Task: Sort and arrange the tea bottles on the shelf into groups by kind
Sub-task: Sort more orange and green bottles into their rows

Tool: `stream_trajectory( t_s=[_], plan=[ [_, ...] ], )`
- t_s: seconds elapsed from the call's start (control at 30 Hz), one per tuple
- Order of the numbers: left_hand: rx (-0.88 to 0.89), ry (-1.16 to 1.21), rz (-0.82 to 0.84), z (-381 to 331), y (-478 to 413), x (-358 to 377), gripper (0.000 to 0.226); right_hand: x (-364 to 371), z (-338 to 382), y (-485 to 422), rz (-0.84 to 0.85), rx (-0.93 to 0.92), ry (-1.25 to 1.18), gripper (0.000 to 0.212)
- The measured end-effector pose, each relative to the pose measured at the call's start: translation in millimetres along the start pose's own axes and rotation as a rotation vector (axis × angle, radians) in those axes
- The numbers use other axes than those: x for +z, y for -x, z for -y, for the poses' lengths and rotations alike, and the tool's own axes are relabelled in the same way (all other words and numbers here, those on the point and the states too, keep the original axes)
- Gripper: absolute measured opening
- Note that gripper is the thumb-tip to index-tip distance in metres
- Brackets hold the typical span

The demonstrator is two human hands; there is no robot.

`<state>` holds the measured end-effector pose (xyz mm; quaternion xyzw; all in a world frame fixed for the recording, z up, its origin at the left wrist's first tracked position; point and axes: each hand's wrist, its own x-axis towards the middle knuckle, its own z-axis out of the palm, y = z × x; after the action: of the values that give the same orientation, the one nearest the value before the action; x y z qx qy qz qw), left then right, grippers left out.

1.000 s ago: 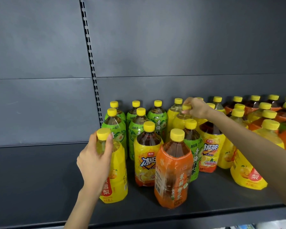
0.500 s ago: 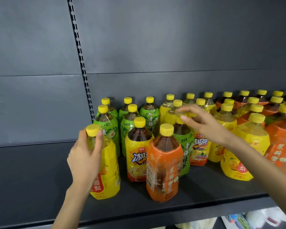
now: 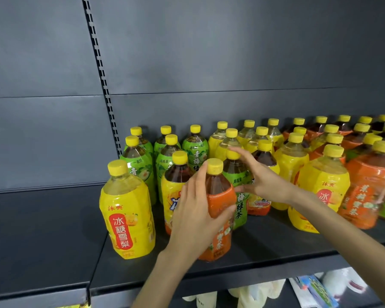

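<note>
My left hand (image 3: 196, 212) grips the orange-label tea bottle (image 3: 220, 194) at the front of the dark shelf (image 3: 42, 230), thumb across its label. Just behind it, my right hand (image 3: 262, 176) reaches with spread fingers round a green-label bottle (image 3: 240, 174), its fingertip by that bottle's yellow cap. A yellow pear-drink bottle (image 3: 127, 216) stands free at the front left. Partly hidden behind my left hand is a yellow iced-tea bottle (image 3: 176, 183).
Several green-label bottles (image 3: 140, 167) stand at the back left, pale yellow ones (image 3: 291, 161) in the middle, and orange ones (image 3: 365, 190) at the right. A slotted upright (image 3: 100, 70) runs up the back panel. Packaged goods (image 3: 309, 290) lie on the shelf below.
My left hand let go of the yellow pear bottle and moved right onto the orange-label bottle. My right hand came forward and down from the back rows to the green-label bottle.
</note>
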<state>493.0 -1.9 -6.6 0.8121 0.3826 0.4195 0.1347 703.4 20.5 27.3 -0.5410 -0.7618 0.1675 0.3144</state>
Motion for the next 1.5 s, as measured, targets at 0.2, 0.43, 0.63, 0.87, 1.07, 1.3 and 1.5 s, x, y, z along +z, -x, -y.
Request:
stream_trajectory(
  t_s=[0.2, 0.43, 0.63, 0.87, 1.07, 1.3, 1.5],
  plan=[
    [-0.002, 0.003, -0.026, 3, 5, -5, 0.098, 12, 5, -6, -0.111, 0.01, 0.112, 0.095],
    [-0.033, 0.048, 0.01, 16, 16, -26, 0.096, 26, 18, -24, -0.148, 0.037, 0.163, 0.095],
    [-0.02, 0.035, 0.018, 23, 18, -31, 0.097, 40, 14, -52, -0.191, 0.12, 0.221, 0.097],
    [-0.007, 0.078, 0.04, 29, 19, -34, 0.096, 51, 17, -74, -0.211, 0.141, 0.269, 0.097],
    [-0.005, 0.105, 0.054, 30, 22, -34, 0.093, 53, 19, -89, -0.191, 0.126, 0.259, 0.095],
    [0.005, 0.099, 0.029, 30, 24, -34, 0.093, 67, 21, -102, -0.28, 0.138, 0.418, 0.092],
    [0.007, 0.083, 0.01, 34, 29, -30, 0.084, 63, 21, -112, -0.283, 0.192, 0.433, 0.093]
  ],
)
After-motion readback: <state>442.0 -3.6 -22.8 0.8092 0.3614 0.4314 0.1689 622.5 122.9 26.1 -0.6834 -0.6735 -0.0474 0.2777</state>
